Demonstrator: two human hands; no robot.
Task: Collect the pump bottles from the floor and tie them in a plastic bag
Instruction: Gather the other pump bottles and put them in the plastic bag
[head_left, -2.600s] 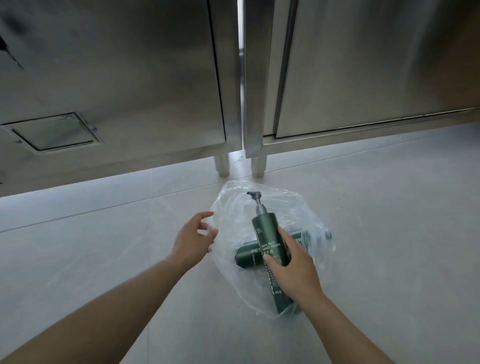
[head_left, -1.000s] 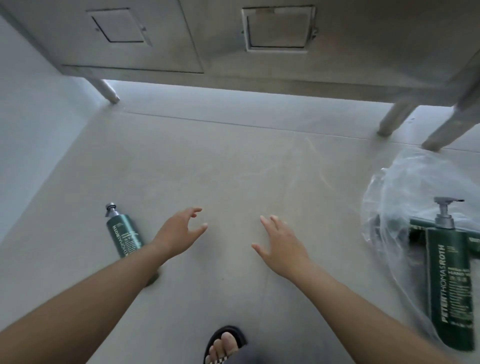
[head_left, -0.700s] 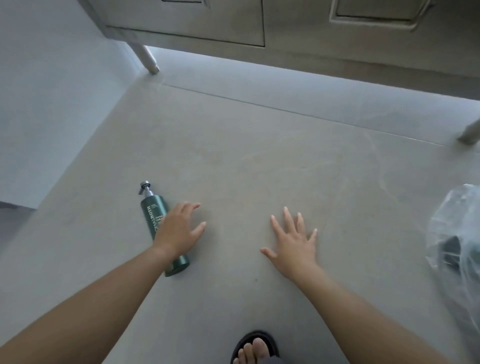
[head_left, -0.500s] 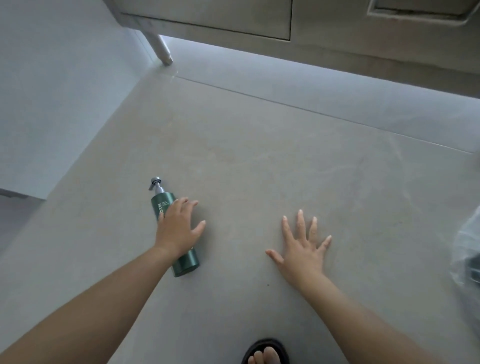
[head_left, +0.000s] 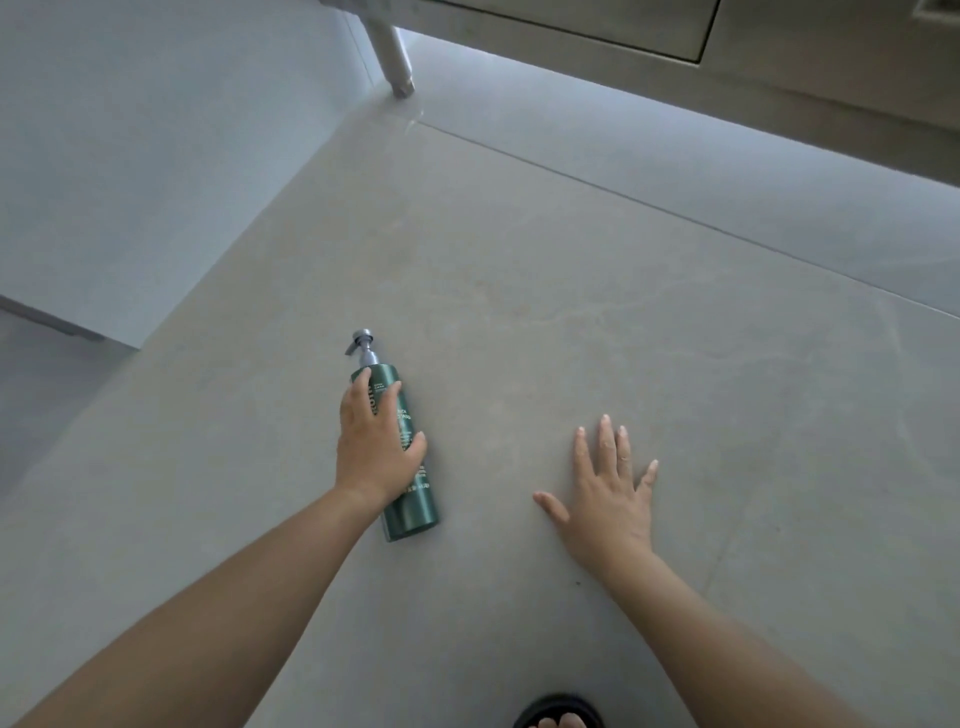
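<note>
A dark green pump bottle (head_left: 414, 512) with a grey pump head lies on the grey floor, pump pointing away from me. My left hand (head_left: 371, 447) lies over its upper body, fingers across the top and thumb down its right side, closed around it. My right hand (head_left: 605, 499) is spread flat with its fingers apart, low over the floor to the right of the bottle, holding nothing. The plastic bag with the other bottles is out of view.
A pale wall (head_left: 156, 156) runs along the left. A steel cabinet (head_left: 727, 31) stands at the back on a round leg (head_left: 392, 62). My sandalled foot (head_left: 558, 714) shows at the bottom edge. Bare floor tiles (head_left: 675, 312) stretch to the right.
My view has swung left, away from the bag. My left hand has reached the bottle on the floor and closed over it. My right hand has spread out flat.
</note>
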